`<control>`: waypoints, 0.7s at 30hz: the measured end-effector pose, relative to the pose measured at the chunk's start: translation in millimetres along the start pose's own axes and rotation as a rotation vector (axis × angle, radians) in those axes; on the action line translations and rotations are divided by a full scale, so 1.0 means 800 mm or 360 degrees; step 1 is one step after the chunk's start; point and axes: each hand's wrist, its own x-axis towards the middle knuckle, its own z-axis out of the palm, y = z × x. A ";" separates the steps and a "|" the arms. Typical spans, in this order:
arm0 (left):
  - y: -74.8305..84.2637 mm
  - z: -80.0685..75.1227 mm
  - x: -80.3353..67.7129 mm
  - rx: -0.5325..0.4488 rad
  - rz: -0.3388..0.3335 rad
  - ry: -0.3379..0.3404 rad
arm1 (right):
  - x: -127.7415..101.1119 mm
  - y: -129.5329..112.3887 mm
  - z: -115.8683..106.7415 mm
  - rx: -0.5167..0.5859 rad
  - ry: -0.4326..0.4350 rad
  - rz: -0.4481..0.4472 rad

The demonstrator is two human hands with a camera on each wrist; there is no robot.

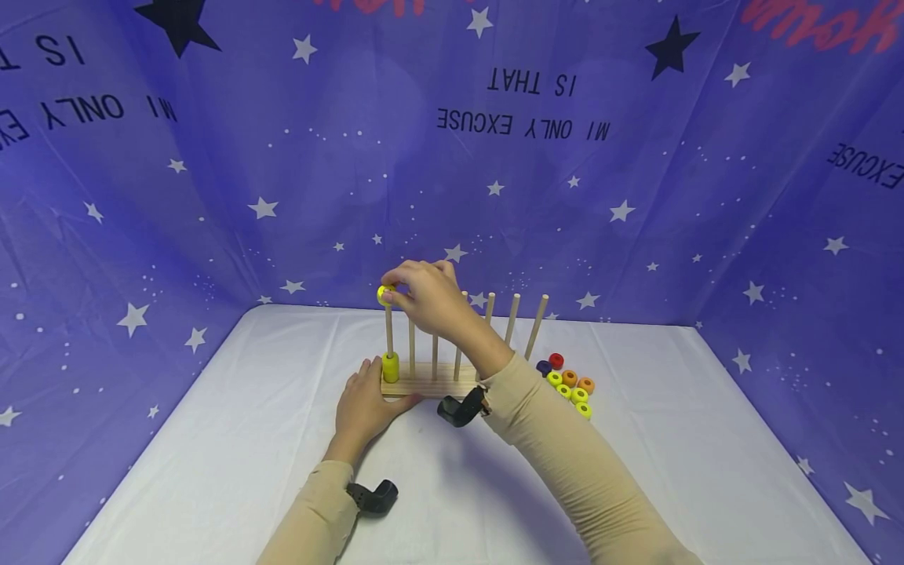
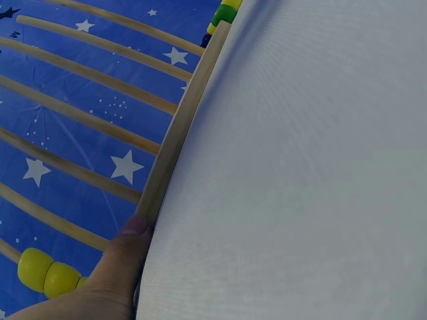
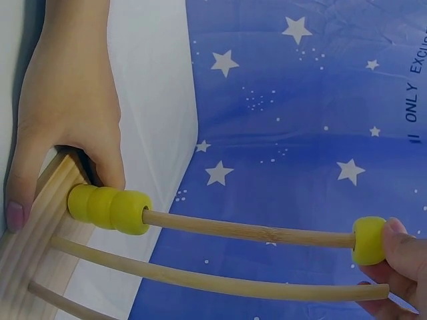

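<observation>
A wooden peg rack with a flat base (image 1: 439, 386) and a row of upright pegs stands on the table. My left hand (image 1: 362, 406) grips the left end of the base, its thumb along the front edge and its fingers at the other side. At the top of the leftmost peg, my right hand (image 1: 429, 297) pinches a yellow bead (image 3: 369, 241) between thumb and fingers. The peg's tip sits in the bead's hole. Lower on that peg, a short stack of yellow beads (image 3: 110, 209) rests against the base. The other pegs that show carry no beads.
Loose beads lie right of the rack: several yellow ones (image 1: 580, 395), orange ones (image 1: 569, 378), a red one (image 1: 556, 361) and a dark blue one (image 1: 543, 367). A green bead (image 2: 223, 15) shows past the rack's far end. A purple star-patterned cloth (image 1: 395, 173) hangs behind the white table (image 1: 233, 439).
</observation>
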 end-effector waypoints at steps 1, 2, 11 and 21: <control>0.000 0.000 0.000 -0.0002 0.0001 -0.0001 | 0.000 0.000 0.000 -0.0001 -0.0004 0.0001; 0.000 0.000 0.000 -0.0002 0.0002 -0.0001 | 0.000 0.000 0.000 -0.0001 -0.0008 0.0002; 0.001 -0.001 0.000 0.0000 0.0017 0.0010 | 0.000 0.002 0.000 -0.0050 -0.0031 0.0012; 0.002 -0.001 0.000 -0.0010 0.0009 0.0014 | -0.003 0.006 -0.002 -0.0104 0.0047 0.0001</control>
